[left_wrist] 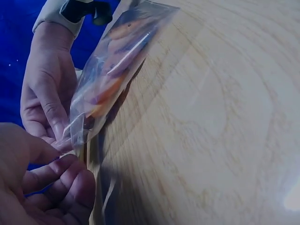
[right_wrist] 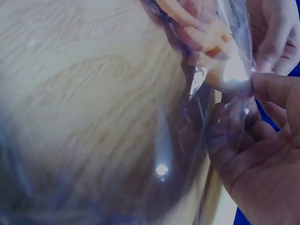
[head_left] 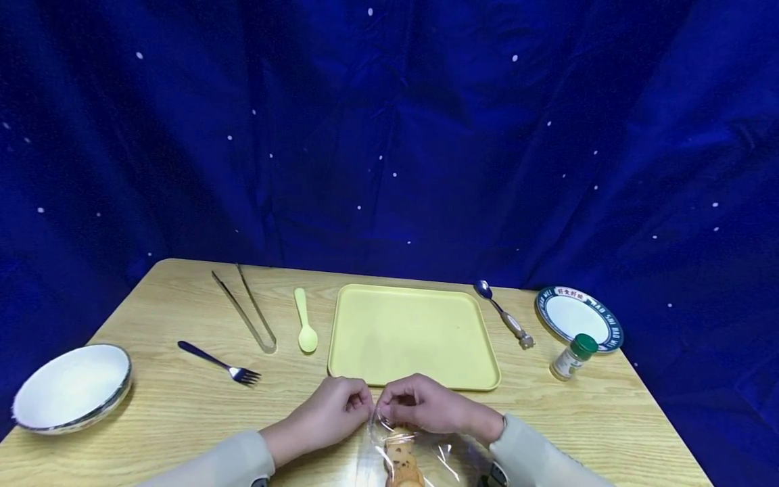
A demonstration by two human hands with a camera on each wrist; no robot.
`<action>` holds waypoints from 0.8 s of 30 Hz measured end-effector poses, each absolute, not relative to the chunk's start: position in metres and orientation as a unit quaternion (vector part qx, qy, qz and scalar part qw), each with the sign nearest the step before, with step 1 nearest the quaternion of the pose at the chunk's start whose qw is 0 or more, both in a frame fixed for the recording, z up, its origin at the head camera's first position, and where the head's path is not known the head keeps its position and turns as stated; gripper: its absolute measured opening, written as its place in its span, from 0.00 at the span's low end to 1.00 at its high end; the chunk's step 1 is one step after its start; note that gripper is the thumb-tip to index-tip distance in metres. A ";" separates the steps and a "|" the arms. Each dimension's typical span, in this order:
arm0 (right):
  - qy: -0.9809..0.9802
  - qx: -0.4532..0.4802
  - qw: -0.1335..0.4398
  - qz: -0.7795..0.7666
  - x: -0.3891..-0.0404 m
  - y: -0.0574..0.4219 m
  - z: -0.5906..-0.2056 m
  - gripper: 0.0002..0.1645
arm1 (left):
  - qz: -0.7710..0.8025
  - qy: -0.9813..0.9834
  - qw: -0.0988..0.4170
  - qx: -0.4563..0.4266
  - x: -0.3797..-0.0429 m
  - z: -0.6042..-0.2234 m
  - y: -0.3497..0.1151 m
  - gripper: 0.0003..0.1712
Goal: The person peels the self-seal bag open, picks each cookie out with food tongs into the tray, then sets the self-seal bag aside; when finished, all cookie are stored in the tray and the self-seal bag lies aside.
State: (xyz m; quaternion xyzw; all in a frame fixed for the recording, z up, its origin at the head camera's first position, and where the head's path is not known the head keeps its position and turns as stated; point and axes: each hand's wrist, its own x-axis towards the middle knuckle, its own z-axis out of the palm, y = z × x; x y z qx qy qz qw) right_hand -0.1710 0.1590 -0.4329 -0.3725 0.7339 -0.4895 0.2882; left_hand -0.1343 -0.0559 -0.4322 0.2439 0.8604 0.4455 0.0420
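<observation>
A clear plastic bag (head_left: 447, 460) with several chocolate chip cookies (head_left: 402, 460) in it is at the table's front edge. My left hand (head_left: 341, 412) pinches the bag's top edge between thumb and index finger. Right beside it, my right hand (head_left: 422, 404) pinches the same edge, fingers curled. In the left wrist view, the cookies lie stacked along the bag (left_wrist: 112, 70), and the fingertips of both hands meet at its end. Up close in the right wrist view, the film drapes over the fingers of my right hand (right_wrist: 262, 140).
Just beyond the hands lies a yellow tray (head_left: 414, 335). To its left are a yellow spoon (head_left: 307, 331), tongs (head_left: 246, 311), a fork (head_left: 222, 363) and a white bowl (head_left: 73, 389). On the right are a metal spoon (head_left: 505, 314), a green-lidded jar (head_left: 573, 356) and a plate (head_left: 575, 316).
</observation>
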 end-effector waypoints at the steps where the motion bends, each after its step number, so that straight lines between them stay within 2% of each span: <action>1: 0.732 -0.374 0.288 -0.491 -0.171 0.159 -0.433 0.11 | 0.450 0.858 0.047 0.245 -0.134 -0.432 -0.056 0.07; 8: 0.736 -0.380 0.281 -0.485 -0.171 0.158 -0.432 0.11 | 0.468 0.847 0.081 0.240 -0.134 -0.432 -0.056 0.14; 16: 0.761 -0.352 0.275 -0.471 -0.170 0.159 -0.433 0.11 | 0.473 0.847 0.070 0.234 -0.136 -0.431 -0.055 0.06; 24: 0.785 -0.342 0.261 -0.446 -0.171 0.162 -0.434 0.11 | 0.495 0.839 0.102 0.202 -0.134 -0.430 -0.063 0.04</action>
